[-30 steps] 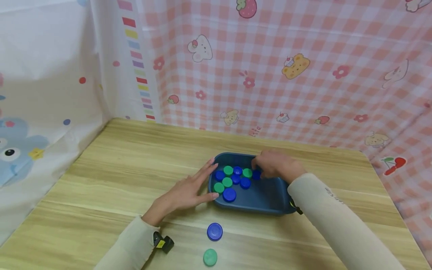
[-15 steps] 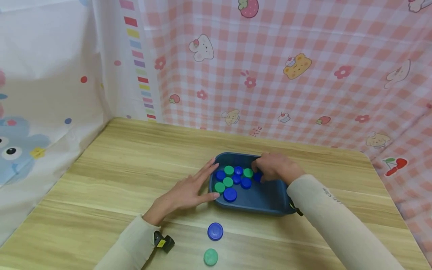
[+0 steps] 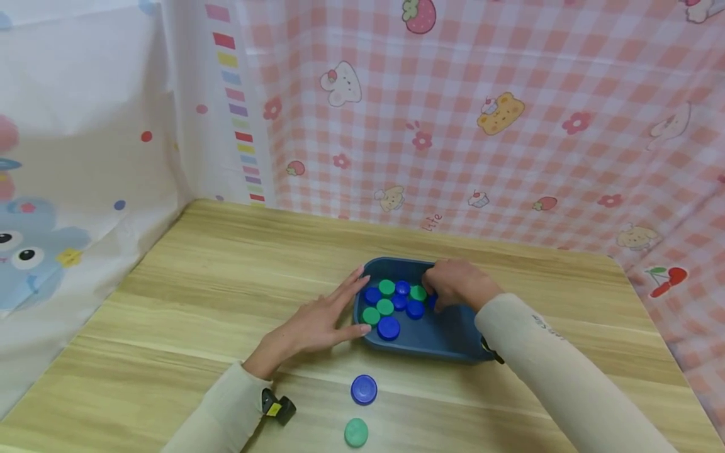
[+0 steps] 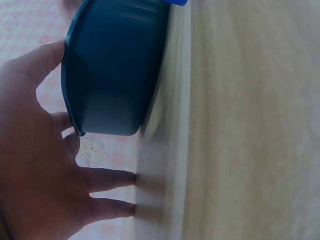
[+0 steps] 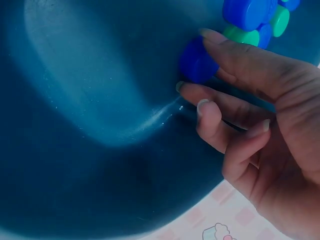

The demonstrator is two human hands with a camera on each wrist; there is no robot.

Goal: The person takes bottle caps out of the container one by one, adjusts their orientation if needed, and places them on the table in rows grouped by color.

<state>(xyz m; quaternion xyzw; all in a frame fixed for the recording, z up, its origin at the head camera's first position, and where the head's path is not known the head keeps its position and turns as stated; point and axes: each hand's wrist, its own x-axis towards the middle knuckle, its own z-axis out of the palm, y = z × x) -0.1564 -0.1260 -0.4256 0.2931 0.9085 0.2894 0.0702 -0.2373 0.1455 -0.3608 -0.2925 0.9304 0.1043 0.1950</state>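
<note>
**Right hand pinches blue cap in tray**

The pinched cap is inside the tray, near its far side, held between thumb and forefinger. The left hand has its grip spread, touching the rim at the tray's left end. Five other blue caps and four green caps cluster in the tray's left part. On the counter, on the person's side of the tray, lie a loose blue cap and, farther from it, a loose green cap.
</note>
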